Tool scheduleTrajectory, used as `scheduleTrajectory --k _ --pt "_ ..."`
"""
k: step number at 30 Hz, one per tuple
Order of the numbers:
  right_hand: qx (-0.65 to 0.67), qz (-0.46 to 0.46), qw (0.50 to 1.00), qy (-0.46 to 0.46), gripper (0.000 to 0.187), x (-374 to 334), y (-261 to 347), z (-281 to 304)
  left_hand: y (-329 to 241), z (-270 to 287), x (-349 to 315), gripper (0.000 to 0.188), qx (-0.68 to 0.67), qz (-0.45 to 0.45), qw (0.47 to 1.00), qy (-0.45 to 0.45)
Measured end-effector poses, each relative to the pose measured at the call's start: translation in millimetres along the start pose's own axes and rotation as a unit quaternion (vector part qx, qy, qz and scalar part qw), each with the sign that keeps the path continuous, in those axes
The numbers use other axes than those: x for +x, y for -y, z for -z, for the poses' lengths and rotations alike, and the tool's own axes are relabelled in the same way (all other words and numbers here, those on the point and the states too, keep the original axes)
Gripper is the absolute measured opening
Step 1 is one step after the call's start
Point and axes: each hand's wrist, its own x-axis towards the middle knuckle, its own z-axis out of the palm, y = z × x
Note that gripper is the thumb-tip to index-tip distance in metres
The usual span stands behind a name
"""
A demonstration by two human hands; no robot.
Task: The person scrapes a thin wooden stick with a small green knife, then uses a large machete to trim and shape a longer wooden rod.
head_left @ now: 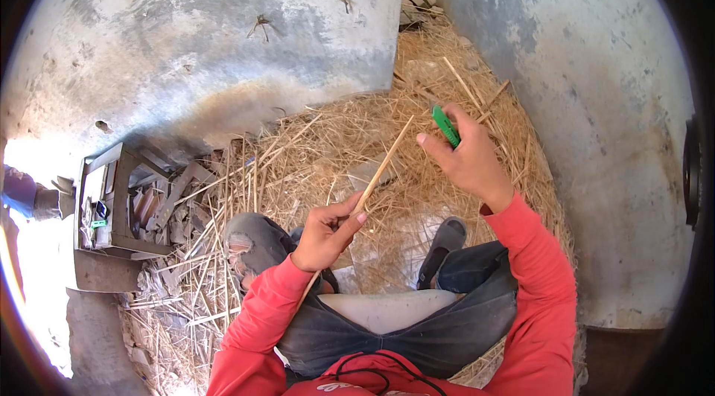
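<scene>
Walls (596, 91): grey-white, mottled, stained brown in places.
Floor (391, 251): strewn with dry, straw-coloured strips (294, 154) and fine fibres.
Stick (386, 165): slender, pale tan, slanting up and right above the floor (lower part runs along the left sleeve (257, 321)).
Left hand (328, 232): closed around the stick.
Right hand (473, 161): gripping a green tool (445, 126), elongated, near the stick's tip, apart from it.

Stick (384, 166): bare wood or cane, matt, mostly smooth. Tool body (446, 126): moulded plastic in appearance, slight sheen. Left wall (208, 24) and right wall (596, 113): plaster-like, matt, with rough, mottled patches. Floor litter (294, 161): dry, fibrous plant or wood strips, rough. Sleeves (532, 251): soft, matt cloth. Trousers (465, 318): denim-like cloth, worn, frayed at one knee. Stool-like frame (121, 199): weathered wood in appearance, unglossed
</scene>
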Motion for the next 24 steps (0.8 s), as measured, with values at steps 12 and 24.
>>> scheduleTrajectory --k 12,24 --pt "0.192 -0.046 0.98 -0.014 0.028 6 -15 -16 -2 -4 3 0.045 -0.035 0.016 0.996 0.084" --pt "0.004 0.004 0.995 0.096 0.053 -20 20 -8 -9 -2 5 0.043 -0.016 0.017 0.996 0.083"
